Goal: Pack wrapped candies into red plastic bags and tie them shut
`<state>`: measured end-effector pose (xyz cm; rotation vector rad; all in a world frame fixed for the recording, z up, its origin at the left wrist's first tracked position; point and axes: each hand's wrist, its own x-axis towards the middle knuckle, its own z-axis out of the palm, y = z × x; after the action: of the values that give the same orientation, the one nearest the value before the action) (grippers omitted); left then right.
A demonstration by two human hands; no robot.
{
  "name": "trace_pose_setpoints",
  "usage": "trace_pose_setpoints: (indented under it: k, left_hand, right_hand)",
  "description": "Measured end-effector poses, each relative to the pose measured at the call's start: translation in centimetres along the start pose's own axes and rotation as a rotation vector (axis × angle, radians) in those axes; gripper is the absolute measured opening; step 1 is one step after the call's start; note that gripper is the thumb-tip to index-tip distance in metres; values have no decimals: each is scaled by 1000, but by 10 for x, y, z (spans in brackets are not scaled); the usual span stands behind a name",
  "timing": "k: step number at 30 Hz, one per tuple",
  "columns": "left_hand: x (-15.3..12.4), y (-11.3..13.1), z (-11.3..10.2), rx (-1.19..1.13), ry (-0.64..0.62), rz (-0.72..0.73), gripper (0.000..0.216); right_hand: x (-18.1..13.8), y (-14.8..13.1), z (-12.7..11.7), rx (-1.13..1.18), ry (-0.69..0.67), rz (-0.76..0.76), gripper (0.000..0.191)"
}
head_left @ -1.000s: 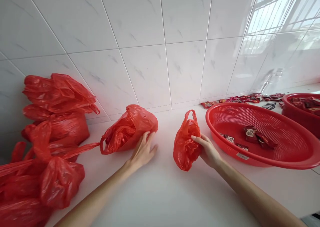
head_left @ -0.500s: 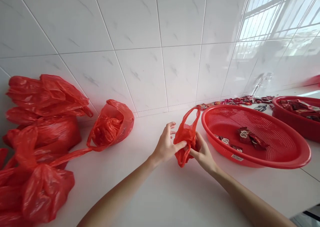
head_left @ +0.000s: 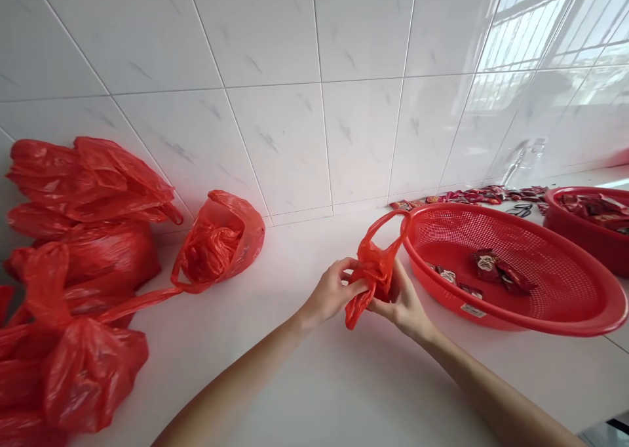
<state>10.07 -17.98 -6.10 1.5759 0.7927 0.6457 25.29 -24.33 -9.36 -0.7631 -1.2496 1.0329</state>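
Observation:
Between my two hands is a small red plastic bag (head_left: 377,263), its handle loops standing up at the back and one crumpled end hanging at the front. My left hand (head_left: 335,288) pinches the bag's left side with thumb and fingers. On the other side my right hand (head_left: 403,303) is closed on the bag, thumb in front and the other fingers partly hidden behind the plastic. What the bag contains cannot be seen. Close to my right hand stands a large red perforated basket (head_left: 521,319) with a few dark red wrapped packets (head_left: 486,265) on its bottom.
Filled red bags (head_left: 93,263) are piled at the left. An open red bag (head_left: 246,237) with crumpled bags inside stands by the tiled wall (head_left: 275,145). Loose packets (head_left: 472,196), black scissors (head_left: 521,210), a clear bottle (head_left: 531,162) and a second red basket (head_left: 565,227) are at the right.
My left hand's fingers, spread before, have curled in onto the bag. The bag's mouth is gathered differently, and its handle loop leans further right. The view has shifted slightly.

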Motion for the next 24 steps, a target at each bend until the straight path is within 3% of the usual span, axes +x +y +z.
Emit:
trace_pose_setpoints:
  k: [3,9,12,16,20,24]
  left_hand:
    - [1,1,-5,-18,-11,8,36]
    - [5,4,-23,258,170,148,15]
    - [10,9,-45,396,343,201,10]
    - [16,20,-85,533,521,118,16]
    - [7,32,-122,498,452,-119,26]
    - [-15,49,-141,515,146,-122,48]
  right_hand:
    - [-1,-5,-1,-8,18,58,52]
    - [3,-7,-7,-124,316,-47,22]
    - [6,-5,-11,-159,460,-119,21]
    - [6,-5,-14,-173,482,-155,27]
    - [5,-3,-14,-152,465,-143,25]
    - [5,1,-12,-200,423,-95,23]
